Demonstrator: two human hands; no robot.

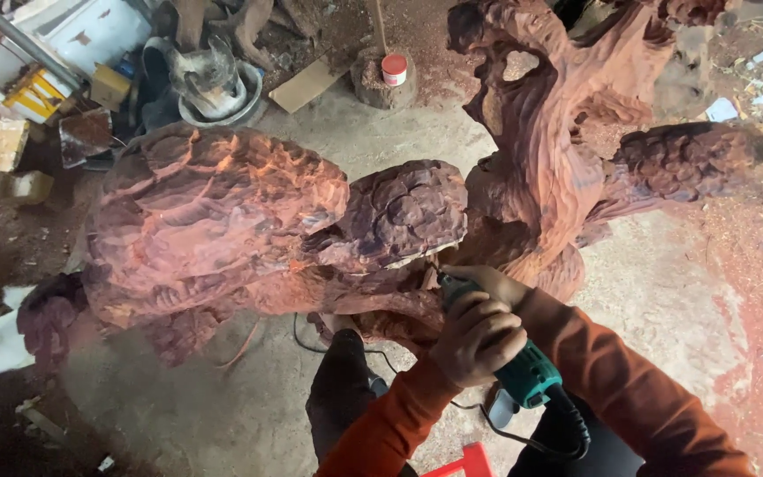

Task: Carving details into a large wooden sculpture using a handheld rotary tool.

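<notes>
A big reddish-brown carved wood sculpture (222, 212), like a gnarled root with leaf and rock shapes, fills the middle of the view. My left hand (477, 340) wraps over the body of a green and black power carving tool (523, 371). My right hand (492, 284) grips the tool's front end, close to the wood. The tool's tip is pressed under a rounded carved lobe (404, 212) and is hidden by the wood. Both arms wear orange sleeves. A black cord (523, 437) trails from the tool's rear.
Red sawdust covers the concrete floor (664, 300). At the back stand a wood stump with a red-and-white can (394, 68), metal buckets (214, 84), boxes and white panels (72, 35). A red stool corner (461, 464) shows near my knee.
</notes>
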